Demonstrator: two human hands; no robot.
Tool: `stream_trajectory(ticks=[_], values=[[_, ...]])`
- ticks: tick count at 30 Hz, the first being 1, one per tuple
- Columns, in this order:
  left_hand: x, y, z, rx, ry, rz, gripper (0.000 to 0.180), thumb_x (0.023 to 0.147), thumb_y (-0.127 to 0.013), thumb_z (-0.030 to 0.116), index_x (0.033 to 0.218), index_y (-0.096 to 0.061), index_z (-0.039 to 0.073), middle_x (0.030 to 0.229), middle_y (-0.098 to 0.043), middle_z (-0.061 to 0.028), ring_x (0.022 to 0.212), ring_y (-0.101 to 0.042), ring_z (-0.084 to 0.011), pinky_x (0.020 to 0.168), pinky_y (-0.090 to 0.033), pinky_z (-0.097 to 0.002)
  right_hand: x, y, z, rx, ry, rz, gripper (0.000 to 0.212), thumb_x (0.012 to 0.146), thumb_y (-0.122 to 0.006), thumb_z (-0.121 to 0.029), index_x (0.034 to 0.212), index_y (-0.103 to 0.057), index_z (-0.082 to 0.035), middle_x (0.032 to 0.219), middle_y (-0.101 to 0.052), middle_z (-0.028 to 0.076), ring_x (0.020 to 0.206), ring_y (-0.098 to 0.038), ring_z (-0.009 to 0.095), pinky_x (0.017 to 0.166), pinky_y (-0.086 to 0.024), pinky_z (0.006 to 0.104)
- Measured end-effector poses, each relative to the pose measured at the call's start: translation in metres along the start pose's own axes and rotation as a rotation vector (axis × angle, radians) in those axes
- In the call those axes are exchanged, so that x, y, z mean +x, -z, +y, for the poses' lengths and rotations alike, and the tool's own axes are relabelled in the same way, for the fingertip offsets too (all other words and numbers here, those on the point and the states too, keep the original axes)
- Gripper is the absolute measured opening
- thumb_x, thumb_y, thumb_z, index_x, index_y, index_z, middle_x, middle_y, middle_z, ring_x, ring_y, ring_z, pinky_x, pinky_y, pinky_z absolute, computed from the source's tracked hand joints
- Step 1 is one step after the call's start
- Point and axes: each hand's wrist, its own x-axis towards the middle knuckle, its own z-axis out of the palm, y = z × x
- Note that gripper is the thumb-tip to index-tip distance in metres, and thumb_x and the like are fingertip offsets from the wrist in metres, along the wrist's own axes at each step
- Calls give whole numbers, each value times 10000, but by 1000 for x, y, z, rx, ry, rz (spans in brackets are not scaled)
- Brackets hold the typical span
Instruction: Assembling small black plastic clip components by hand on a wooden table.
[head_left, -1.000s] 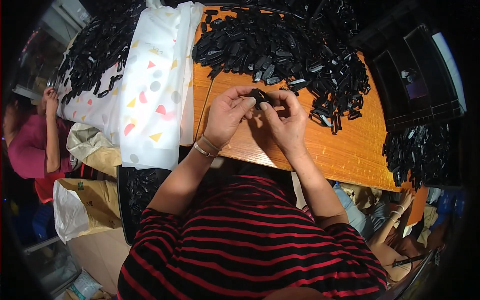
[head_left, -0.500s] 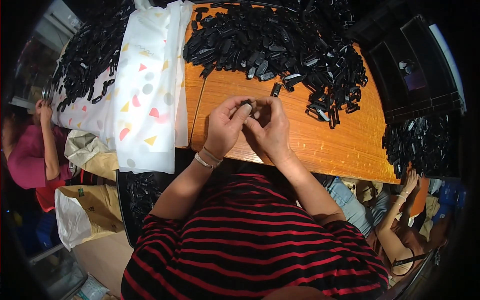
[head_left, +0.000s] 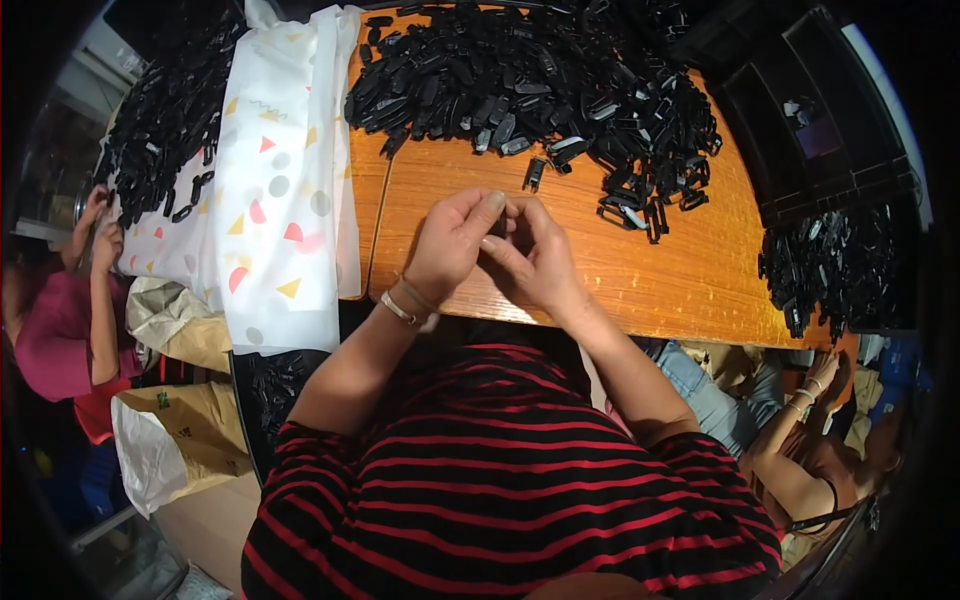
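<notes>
Above the front part of the wooden table, my left hand [head_left: 446,243] and my right hand [head_left: 543,262] meet at their fingertips. Both are closed on a small black plastic part [head_left: 504,228], mostly hidden by the fingers and thumbs. My left thumb presses down over it from above, while the right thumb and fingers pinch it from the side. Just beyond my fingertips one loose black clip-like piece [head_left: 535,175] lies alone on the wood. Behind it spreads a large heap of similar black plastic pieces [head_left: 500,85].
White patterned sheeting [head_left: 275,200] covers the table's left side, with another black heap [head_left: 165,130] beyond. Black crates [head_left: 810,130] stand at the right, near more pieces [head_left: 830,265]. Co-workers sit left [head_left: 70,320] and right [head_left: 810,440]. A paper sack [head_left: 190,440] stands lower left.
The whole view has shifted slightly, moving the table and heaps left and up. My left thumb has moved up and over the black part. The left co-worker's hands have moved.
</notes>
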Motion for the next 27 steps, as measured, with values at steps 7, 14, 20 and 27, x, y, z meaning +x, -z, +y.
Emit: stream_trajectory(ticks=[7, 14, 20, 27], values=[[53, -6, 10, 854, -260, 16, 243, 882, -657, 254, 968, -610, 32, 821, -648, -70, 758, -631, -196, 659, -494, -309, -5, 76, 19, -480, 31, 203, 235, 843, -695, -99, 1046, -610, -15, 917, -640, 106, 753, -653, 213, 659, -521, 323], [75, -29, 0, 1394, -302, 63, 314, 820, -701, 304, 1005, -634, 59, 898, -645, -112, 815, -636, -327, 684, -507, -426, -16, 111, 24, -942, -176, 312, 206, 828, -680, -125, 1009, -632, -41, 975, -619, 160, 780, -643, 361, 659, -513, 423], [69, -20, -3, 1386, -293, 108, 233, 808, -699, 195, 967, -618, 46, 931, -613, -133, 810, -629, -336, 684, -506, -422, -3, 91, 23, -695, -3, 168, 157, 793, -709, -41, 923, -626, -11, 878, -624, 161, 772, -636, 344, 649, -499, 390], [53, -11, 0, 1202, -323, 32, 238, 798, -684, 113, 964, -562, -5, 928, -600, -181, 807, -624, -368, 689, -509, -426, 5, 85, 20, -614, 4, 106, 246, 758, -716, 20, 982, -615, 5, 926, -622, 172, 831, -654, 329, 707, -514, 378]])
